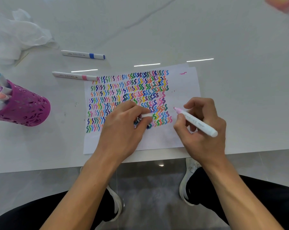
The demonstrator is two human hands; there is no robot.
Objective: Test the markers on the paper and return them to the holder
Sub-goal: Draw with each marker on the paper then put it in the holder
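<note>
On white marble table point(157, 30), scribbled paper point(182, 87), grey tiled floor point(148, 188)

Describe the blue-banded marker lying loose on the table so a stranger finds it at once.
Find the white paper sheet covered in coloured squiggles on the pale marbled table. Past its far left corner lie two white plastic markers. The wanted one is the farther marker, with a blue band and blue end; the nearer marker has a pink band.
</note>
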